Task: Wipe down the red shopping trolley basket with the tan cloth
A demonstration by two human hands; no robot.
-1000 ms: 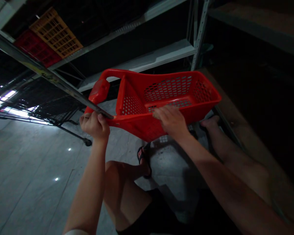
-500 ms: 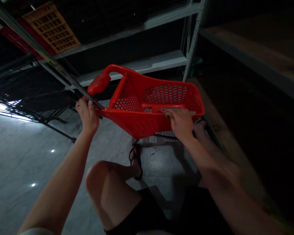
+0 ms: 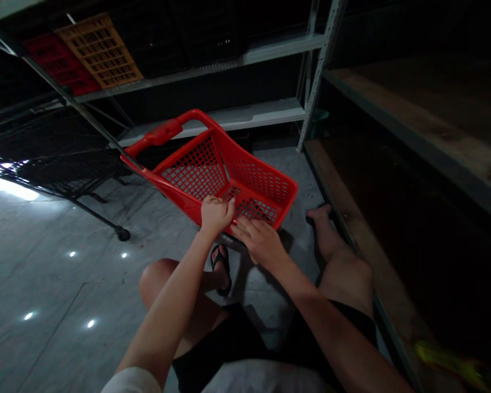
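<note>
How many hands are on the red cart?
2: the left hand is on the near rim of the red cart, and the right hand is beside it, farther from the handle.

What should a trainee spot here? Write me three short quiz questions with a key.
1. Where on the red cart are the left hand and right hand?
a) on its handle
b) on its near rim
c) on its far rim

2. True or false: in this view, the orange crate is right of the red crate.

3. What footwear is on the left foot?

Key: 1 b; 2 true; 3 a dark flip-flop.
</note>
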